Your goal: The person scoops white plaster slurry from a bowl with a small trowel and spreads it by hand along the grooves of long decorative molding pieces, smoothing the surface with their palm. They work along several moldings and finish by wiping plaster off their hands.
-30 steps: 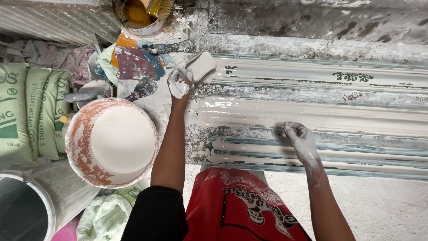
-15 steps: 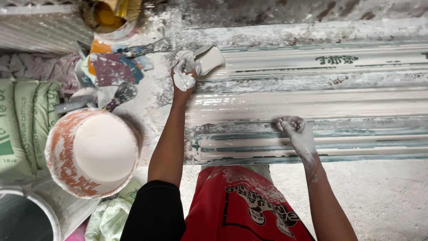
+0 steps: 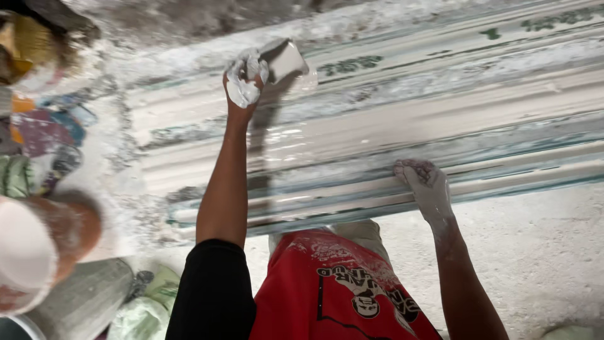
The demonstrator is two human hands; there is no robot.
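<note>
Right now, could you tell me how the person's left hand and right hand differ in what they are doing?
The left hand is stretched far out and grips a flat pale tool; the right hand is nearer the body and holds nothing. The left hand is closed in a fist, while the right hand rests spread on the wet plaster moulding. Both are coated in white plaster.

An orange bucket [image 3: 38,252] of white plaster stood at eight o'clock. Above it, at ten o'clock, lay colourful plaster-spattered rags [image 3: 44,129]. Green sacks [image 3: 141,311] sat at seven o'clock.
</note>
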